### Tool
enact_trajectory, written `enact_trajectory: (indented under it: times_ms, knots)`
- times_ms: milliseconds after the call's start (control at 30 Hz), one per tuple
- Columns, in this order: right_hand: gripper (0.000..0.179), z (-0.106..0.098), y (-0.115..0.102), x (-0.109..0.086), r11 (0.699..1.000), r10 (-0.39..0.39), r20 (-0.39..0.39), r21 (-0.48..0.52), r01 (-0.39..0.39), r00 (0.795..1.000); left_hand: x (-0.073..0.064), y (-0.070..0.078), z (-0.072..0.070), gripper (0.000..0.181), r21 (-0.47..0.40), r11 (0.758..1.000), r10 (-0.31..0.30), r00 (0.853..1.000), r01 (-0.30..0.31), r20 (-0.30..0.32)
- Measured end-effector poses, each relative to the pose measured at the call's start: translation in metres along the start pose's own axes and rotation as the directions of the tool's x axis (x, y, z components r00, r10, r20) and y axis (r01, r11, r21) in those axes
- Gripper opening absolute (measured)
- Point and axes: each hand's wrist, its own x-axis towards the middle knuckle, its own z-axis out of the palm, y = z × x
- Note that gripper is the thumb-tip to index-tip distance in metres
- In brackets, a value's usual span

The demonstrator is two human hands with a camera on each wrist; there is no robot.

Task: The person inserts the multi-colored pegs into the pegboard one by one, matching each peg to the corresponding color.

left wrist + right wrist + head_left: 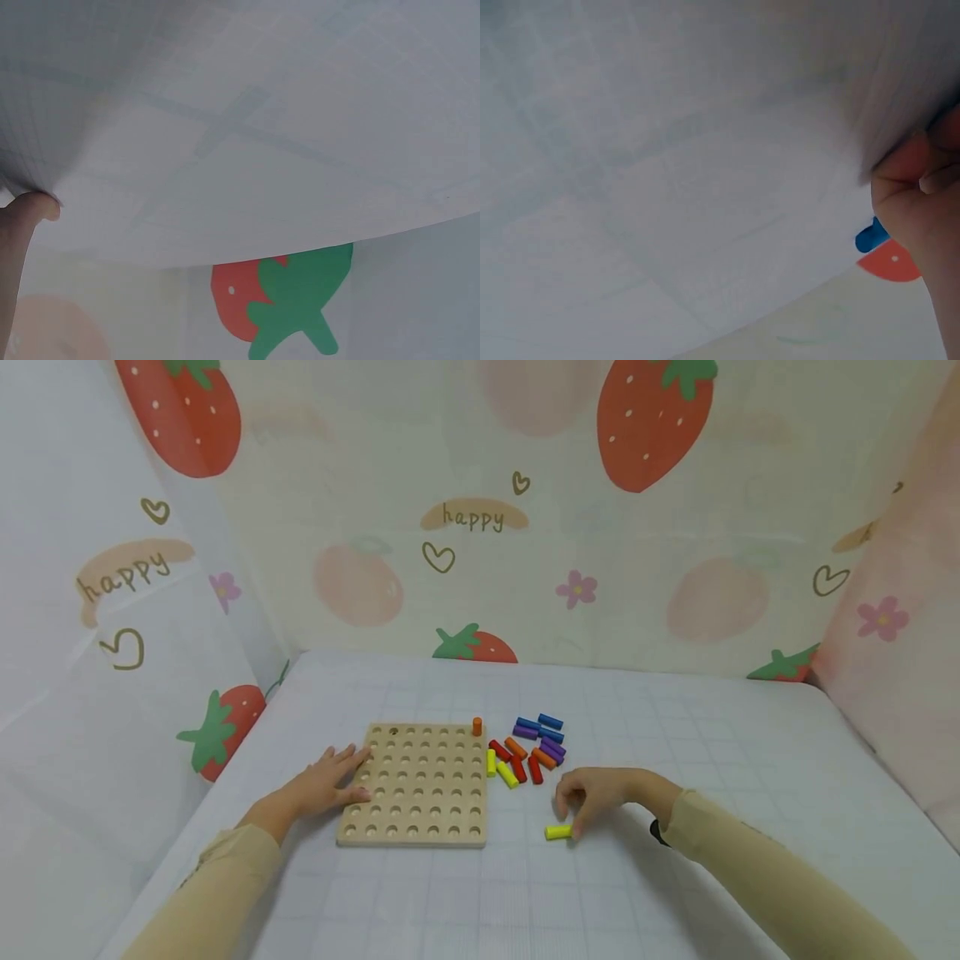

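Observation:
A wooden pegboard (411,842) with rows of round holes lies left of centre. One orange peg (477,727) stands upright at its far right corner. My left hand (330,781) rests at the board's left edge with its fingers spread; its thumb (46,206) shows in the left wrist view. Right of the board, my right hand (600,793) hangs low over a yellow peg (557,832) lying on the table. The thumb covers that peg's right end, while the bent index finger appears slightly apart from it. In the right wrist view, the right hand (915,195) hides its fingertips.
Between board and right hand lies a loose cluster of pegs: blue (551,722), purple (525,732), orange (516,747), red (536,770) and yellow (507,775). One yellow peg (491,763) lies against the board's right side. A white cloth (510,902) covers the table; printed curtains surround it.

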Motion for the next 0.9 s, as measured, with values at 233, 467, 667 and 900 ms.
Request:
enact_trajectory:
  times_ms: [233, 467, 667, 900]
  knots:
    - [0.012, 0.006, -0.001, 0.002, 0.999, -0.026, -0.046, -0.035, 0.025, 0.999, -0.004, 0.0, -0.001, 0.091, -0.002, 1.0, 0.016, 1.0, -0.017, -0.015]
    - [0.008, 0.003, 0.001, 0.005, 0.998, -0.05, -0.12, -0.036, 0.046, 0.992, -0.005, -0.004, 0.002, 0.092, -0.015, 1.0, 0.006, 1.0, -0.006, -0.016]
    - [0.011, -0.003, 0.001, 0.012, 1.0, 0.007, -0.23, -0.017, -0.011, 0.973, -0.005, -0.003, 0.001, 0.09, -0.026, 1.0, 0.017, 1.0, -0.017, -0.025]
    - [0.012, -0.002, 0.001, 0.017, 0.996, 0.084, -0.295, 0.003, -0.087, 0.952, -0.006, 0.0, 0.002, 0.089, -0.02, 0.999, 0.034, 0.999, -0.035, -0.037]
